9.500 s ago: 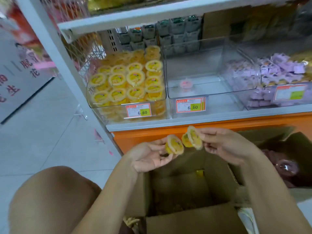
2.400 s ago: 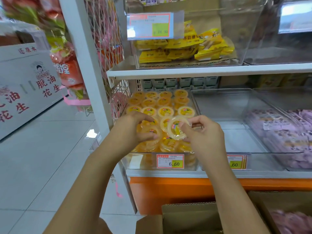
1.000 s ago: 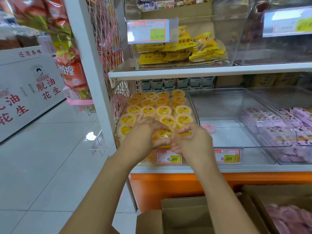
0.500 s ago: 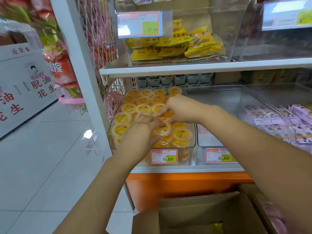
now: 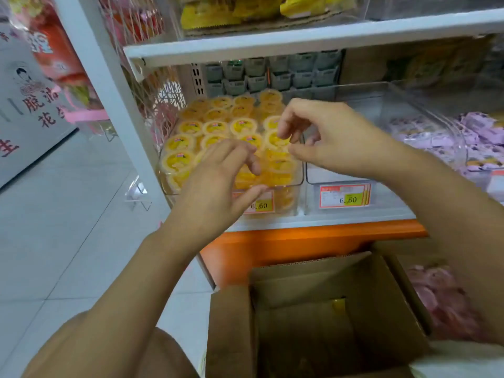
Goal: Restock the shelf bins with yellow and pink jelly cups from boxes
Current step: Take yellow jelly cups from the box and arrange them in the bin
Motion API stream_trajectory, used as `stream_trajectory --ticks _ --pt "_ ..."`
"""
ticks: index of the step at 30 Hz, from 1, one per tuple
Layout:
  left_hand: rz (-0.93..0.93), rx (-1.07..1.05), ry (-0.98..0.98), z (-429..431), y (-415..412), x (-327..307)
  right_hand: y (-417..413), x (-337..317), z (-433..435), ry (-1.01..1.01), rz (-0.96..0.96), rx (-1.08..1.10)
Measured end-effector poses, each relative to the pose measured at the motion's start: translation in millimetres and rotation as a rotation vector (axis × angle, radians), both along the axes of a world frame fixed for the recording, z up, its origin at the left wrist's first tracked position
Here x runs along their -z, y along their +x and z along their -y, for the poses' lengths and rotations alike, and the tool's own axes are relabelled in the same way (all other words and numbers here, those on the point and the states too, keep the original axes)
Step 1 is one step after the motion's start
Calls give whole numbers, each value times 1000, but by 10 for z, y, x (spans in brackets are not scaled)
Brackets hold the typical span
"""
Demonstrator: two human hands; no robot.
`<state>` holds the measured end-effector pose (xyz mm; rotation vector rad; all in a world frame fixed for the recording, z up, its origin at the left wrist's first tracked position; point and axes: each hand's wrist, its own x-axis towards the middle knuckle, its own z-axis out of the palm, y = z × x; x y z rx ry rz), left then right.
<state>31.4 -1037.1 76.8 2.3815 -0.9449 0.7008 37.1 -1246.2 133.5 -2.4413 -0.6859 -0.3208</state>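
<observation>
Shelf (image 5: 321,39), middle tier. Cardboard box (image 5: 381,309) sits below it, nearly emptied; pink jelly cups (image 5: 441,298) lie just to its right. Clear bin (image 5: 286,199) is heaped with yellow jelly cups (image 5: 242,126) above its rim. The neighbouring bin (image 5: 362,115) is probably meant for pink. Left hand (image 5: 218,175) is relaxed, fingers resting on the front cups, gripping nothing. Right hand (image 5: 332,137) is half-curled over the right-edge cups; can't tell if it grips one. Risk: the heap is overfull, so a nudge could roll cups over the front lip.
</observation>
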Motion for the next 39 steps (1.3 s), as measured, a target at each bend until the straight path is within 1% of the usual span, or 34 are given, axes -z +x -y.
stream_trajectory --ticks 2,3,6,8,9,10,11,12,13,14,15,16,17,18,20,21,22,23,24,26,28,30,32,33,34,35,37,39 --pt "1 45 -22 87 -185 142 -315 120 146 -32 -87 -51" --pt "-10 56 -6 122 -250 247 -435 237 217 -72 -172 -75" --pt "-72 72 58 177 -391 604 -651 725 368 -216 -504 -122" --pt "-123 114 68 228 -499 882 -643 1181 406 -396 -747 -105" --pt "-194 131 74 290 -578 1014 -613 1442 391 -511 -851 -80" --pt "-319 124 91 368 -660 1163 -584 1725 358 -606 -926 -40" --pt "-485 80 127 454 -735 1324 -577 2020 312 -653 -972 30" --pt "-682 10 174 530 -775 1526 -576 2320 271 -656 -999 127" --pt "-893 -68 213 593 -783 1752 -601 2595 247 -618 -1025 253" --pt "-1089 -140 238 640 -769 1986 -625 2828 241 -543 -1057 395" --pt "-1246 -194 272 678 -741 2215 -639 3033 262 -407 -1079 535" --pt "-1359 -237 326 719 -709 2419 -638 3191 296 -222 -1125 664" --pt "-1426 -270 391 760 -682 2591 -631 3308 333 26 -1196 782" --pt "-1466 -300 452 811 -656 2738 -607 3415 372 326 -1276 901" --pt "-1526 -373 525 920 -601 2973 -569 3565 453 1004 -1386 1112" --pt "-1570 -414 514 960 -584 3100 -566 3660 503 1330 -1390 1179" --pt "-1652 -467 483 986 -564 3229 -556 3781 551 1569 -1363 1230" --pt "-1757 -524 462 1007 -564 3364 -558 3868 591 1729 -1324 1269" --pt "-1883 -564 455 1019 -583 3475 -555 3959 620 1816 -1301 1285" --pt "-2125 -581 386 1062 -637 3678 -536 4091 614 1882 -1274 1312" --pt "-2262 -606 292 1115 -690 3817 -526 4201 579 1922 -1269 1326" --pt "-2280 -605 274 1134 -675 3930 -506 4272 525 1886 -1253 1295" --pt "-2320 -650 229 1116 -645 4022 -486 4282 482 1832 -1230 1310" --pt "-2346 -691 174 1098 -638 4053 -476 4287 466 1812 -1214 1314" --pt "-2365 -745 102 1086 -628 4048 -489 4351 465 1837 -1186 1329" --pt "-2349 -776 16 1083 -632 4021 -499 4380 468 1841 -1167 1328" --pt "-2300 -739 -85 1078 -646 3955 -516 4345 455 1892 -1122 1233" --pt "-2225 -729 -163 1089 -637 3827 -474 4388 475 1874 -1214 1073"
